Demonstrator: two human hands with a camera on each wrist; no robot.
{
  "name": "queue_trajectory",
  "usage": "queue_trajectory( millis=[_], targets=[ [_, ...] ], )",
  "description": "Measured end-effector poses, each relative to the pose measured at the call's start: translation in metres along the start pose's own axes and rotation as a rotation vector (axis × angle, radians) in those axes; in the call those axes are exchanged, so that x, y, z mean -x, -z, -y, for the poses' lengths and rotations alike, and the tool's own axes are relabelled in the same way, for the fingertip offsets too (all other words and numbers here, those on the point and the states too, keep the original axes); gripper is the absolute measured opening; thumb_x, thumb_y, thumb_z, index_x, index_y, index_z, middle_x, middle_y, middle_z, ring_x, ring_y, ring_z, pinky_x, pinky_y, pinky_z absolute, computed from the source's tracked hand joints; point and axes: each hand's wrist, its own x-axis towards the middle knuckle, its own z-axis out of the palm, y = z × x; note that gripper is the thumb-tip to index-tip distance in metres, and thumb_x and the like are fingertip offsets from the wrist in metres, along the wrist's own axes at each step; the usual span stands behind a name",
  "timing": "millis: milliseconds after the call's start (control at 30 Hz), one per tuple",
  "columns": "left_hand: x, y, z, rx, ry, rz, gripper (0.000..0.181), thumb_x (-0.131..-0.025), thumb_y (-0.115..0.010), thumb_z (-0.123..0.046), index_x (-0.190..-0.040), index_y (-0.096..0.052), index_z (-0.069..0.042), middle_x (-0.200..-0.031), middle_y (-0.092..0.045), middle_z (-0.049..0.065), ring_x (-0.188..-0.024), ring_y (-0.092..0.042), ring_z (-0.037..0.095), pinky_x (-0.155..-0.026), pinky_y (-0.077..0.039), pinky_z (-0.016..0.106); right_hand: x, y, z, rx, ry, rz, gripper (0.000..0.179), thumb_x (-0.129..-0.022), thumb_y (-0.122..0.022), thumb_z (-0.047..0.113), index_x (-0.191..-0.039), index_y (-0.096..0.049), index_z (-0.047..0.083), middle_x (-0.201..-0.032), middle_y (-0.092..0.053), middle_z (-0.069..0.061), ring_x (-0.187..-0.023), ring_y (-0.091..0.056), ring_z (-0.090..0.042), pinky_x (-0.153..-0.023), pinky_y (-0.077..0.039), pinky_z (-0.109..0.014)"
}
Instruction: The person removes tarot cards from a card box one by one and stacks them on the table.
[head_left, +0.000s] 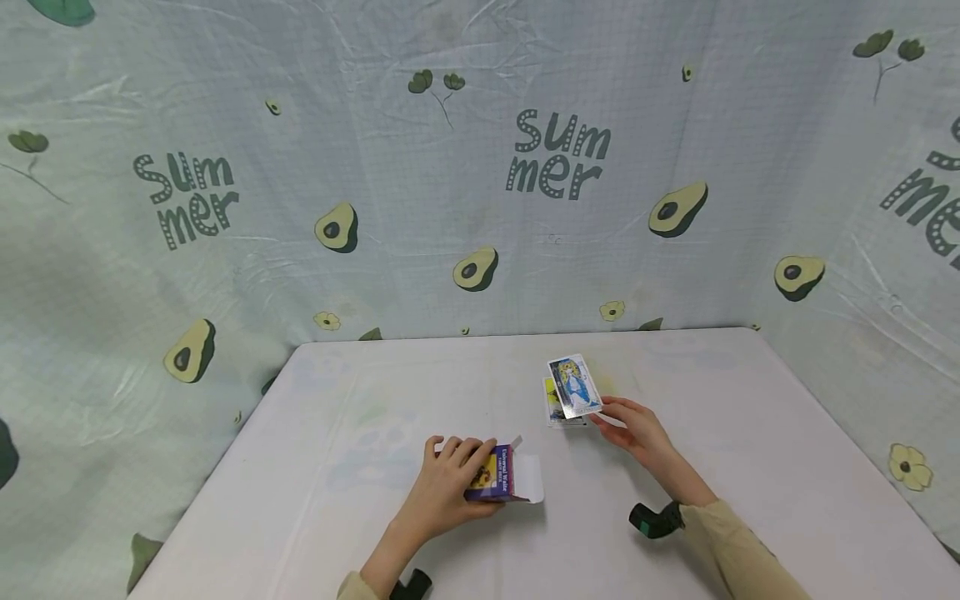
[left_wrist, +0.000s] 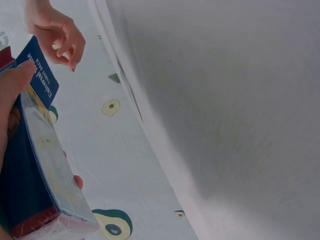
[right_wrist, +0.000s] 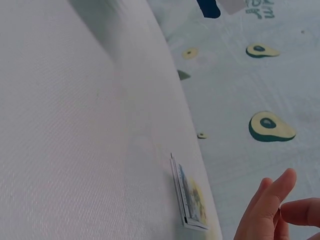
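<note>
My left hand (head_left: 447, 486) grips a blue and purple tarot card box (head_left: 491, 472), its thumb and fingers around the sides. The box's white end flap (head_left: 529, 479) stands out to the right. In the left wrist view the tarot card box (left_wrist: 37, 165) shows printed lettering and clear wrap at its lower end. Two overlapping tarot cards (head_left: 573, 386) lie on the far part of the table, the upper one turned askew. My right hand (head_left: 633, 432) is beside their near right corner, fingers loosely bent. In the right wrist view, the hand (right_wrist: 272, 212) holds nothing visible, apart from the card stack (right_wrist: 187, 195).
A white-covered table (head_left: 360, 517) extends under both hands. Behind it and at the sides hangs a pale sheet (head_left: 420, 183) printed with avocados and lettering. Dark wrist devices (head_left: 655, 521) sit at both sleeves.
</note>
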Motion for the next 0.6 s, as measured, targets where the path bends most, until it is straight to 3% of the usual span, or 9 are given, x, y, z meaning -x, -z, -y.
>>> queue_trajectory(
  millis=[333, 600],
  targets=[
    [0.0, 0.0, 0.0, -0.006, 0.0, 0.003, 0.078, -0.061, -0.072, -0.056, -0.125, -0.049, -0.019, -0.106, -0.055, -0.005, -0.09, -0.047, 0.011, -0.086, -0.033, 0.045, -0.009, 0.0, -0.004, -0.1, 0.002, -0.004, 0.05, -0.091, -0.046, 0.007, -0.136, -0.028, -0.003, -0.082, -0.059, 0.001, -0.074, -0.06, -0.005, -0.068, -0.048, -0.016],
    [0.002, -0.001, 0.0, -0.015, -0.006, -0.009, 0.078, -0.06, -0.071, -0.057, -0.124, -0.051, -0.017, -0.106, -0.056, -0.005, -0.089, -0.047, 0.011, -0.085, -0.033, 0.045, -0.016, -0.001, -0.006, -0.146, -0.011, -0.014, 0.047, -0.089, -0.047, 0.004, -0.133, -0.032, -0.003, -0.076, -0.061, 0.002, -0.071, -0.061, -0.005, -0.068, -0.049, -0.015]
  ],
)
